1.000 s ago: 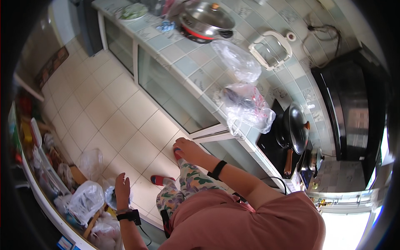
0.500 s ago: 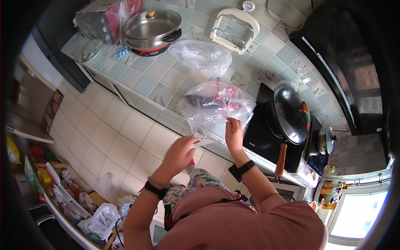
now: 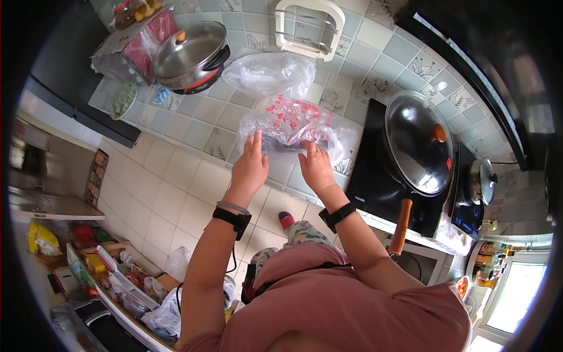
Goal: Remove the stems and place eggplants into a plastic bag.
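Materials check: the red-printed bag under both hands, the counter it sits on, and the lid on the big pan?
Red-printed bag: thin clear plastic film by its look; it crinkles, glints, and dark contents show through. Left hand and right hand rest on its near edge.
Counter: glazed ceramic tile, pale green, visible grout lines.
Pan lid: likely glass with a metal rim; glossy, though reflections leave that open.

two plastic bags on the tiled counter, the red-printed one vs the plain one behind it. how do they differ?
The clear plastic bag with red print has both hands on it, left hand and right hand; the plain clear plastic bag lies untouched. The printed bag shows something dark inside; what the plain bag holds, if anything, cannot be told. The printed one lies nearer the person, the plain one farther back. Both are crumpled, see-through, on the tiled counter.
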A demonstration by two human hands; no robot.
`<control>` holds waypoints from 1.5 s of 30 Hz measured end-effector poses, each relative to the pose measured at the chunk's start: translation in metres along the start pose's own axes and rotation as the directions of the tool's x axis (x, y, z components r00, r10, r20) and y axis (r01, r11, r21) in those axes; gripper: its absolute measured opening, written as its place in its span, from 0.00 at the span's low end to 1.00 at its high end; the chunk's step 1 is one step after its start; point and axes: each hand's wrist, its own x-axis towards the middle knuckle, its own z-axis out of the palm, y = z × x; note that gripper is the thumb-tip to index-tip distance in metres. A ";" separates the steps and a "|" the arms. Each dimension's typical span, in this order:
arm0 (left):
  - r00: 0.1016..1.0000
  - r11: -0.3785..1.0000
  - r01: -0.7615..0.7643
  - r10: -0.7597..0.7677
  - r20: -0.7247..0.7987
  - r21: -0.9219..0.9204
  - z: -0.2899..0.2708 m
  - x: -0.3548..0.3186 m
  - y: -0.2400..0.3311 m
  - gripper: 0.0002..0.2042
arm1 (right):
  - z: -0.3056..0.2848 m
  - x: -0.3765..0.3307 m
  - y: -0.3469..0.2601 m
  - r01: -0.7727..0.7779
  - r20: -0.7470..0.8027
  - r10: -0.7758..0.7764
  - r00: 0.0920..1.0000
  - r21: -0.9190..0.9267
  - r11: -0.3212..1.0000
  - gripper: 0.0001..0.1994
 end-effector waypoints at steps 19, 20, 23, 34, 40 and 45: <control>0.987 0.975 -0.131 0.144 -0.064 0.177 -0.022 0.020 -0.039 0.19 | 0.043 0.043 -0.020 0.104 0.228 -0.021 0.973 -0.360 0.927 0.26; 0.987 0.976 -0.133 0.145 -0.062 0.173 -0.022 0.022 -0.040 0.19 | 0.043 0.045 -0.019 0.119 0.233 -0.027 0.972 -0.388 0.914 0.30; 0.918 0.924 -0.361 0.376 -0.125 0.128 -0.020 0.028 -0.039 0.17 | 0.041 0.042 -0.016 0.191 0.251 -0.102 0.963 -0.362 0.912 0.33; 0.949 0.930 -0.312 0.295 0.115 0.192 0.006 0.034 -0.081 0.10 | 0.041 0.065 -0.004 0.326 0.412 -0.106 0.905 -0.512 0.795 0.31; 0.949 0.936 -0.311 0.297 0.104 0.167 0.009 0.031 -0.095 0.09 | 0.041 0.078 -0.002 0.364 0.469 -0.084 0.879 -0.548 0.753 0.30; 0.953 0.935 -0.303 0.293 0.080 0.183 0.008 0.040 -0.111 0.09 | 0.010 0.082 -0.003 0.306 0.558 -0.198 0.806 -0.105 0.946 0.32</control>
